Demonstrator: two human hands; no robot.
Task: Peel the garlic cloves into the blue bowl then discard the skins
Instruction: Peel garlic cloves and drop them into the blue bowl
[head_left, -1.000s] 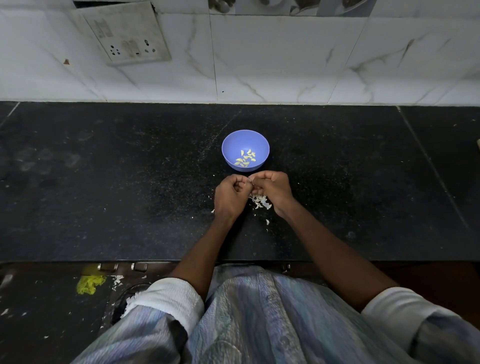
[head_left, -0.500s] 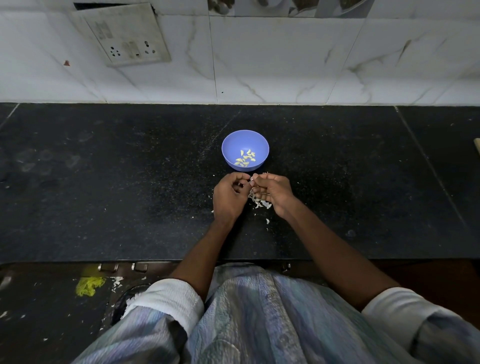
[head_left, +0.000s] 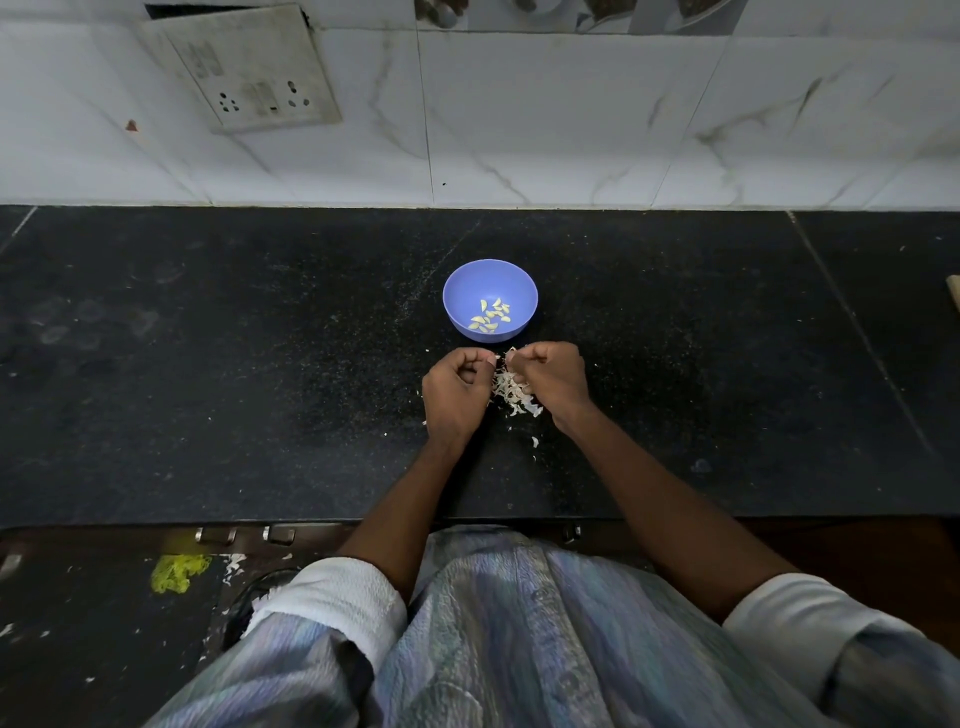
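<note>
A: Any readable text, labels, brands, numbers?

B: None. The grubby white rectangular switch-and-socket plate (head_left: 244, 73) on the marble-look wall tiles has faint marks on it, too blurred to read.

A: The small round blue plastic bowl (head_left: 462, 291)?

B: Plain, no print or logo showing.

A: The black speckled stone counter (head_left: 208, 364)?

B: No stickers, signs or numbers. Nothing legible anywhere.

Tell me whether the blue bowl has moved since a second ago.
No. The blue bowl sits in the same spot on the black counter.
</note>
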